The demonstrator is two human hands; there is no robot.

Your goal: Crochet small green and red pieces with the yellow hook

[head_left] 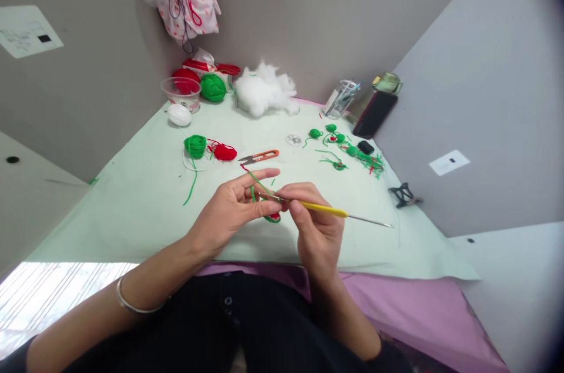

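Near the middle of the table, my left hand [227, 208] pinches a small red and green crochet piece [274, 218], its index finger stretched out with green yarn [259, 182] running over it. A red yarn end shows by that finger. My right hand [318, 226] grips a crochet hook [324, 208] with a yellow handle. One metal tip of the hook reaches the yarn at my left fingertips; the other end points right. Fingers partly hide the piece. Orange-handled thread snips [259, 157] lie just beyond my hands.
Green yarn [195, 146] and red yarn [224, 153] lie at the left. Behind are a plastic tub [189, 103], a green ball [213, 87] and white stuffing [264, 91]. Small green crocheted pieces [351, 151], a phone [375, 114] and a clear cup [339, 100] are at the right.
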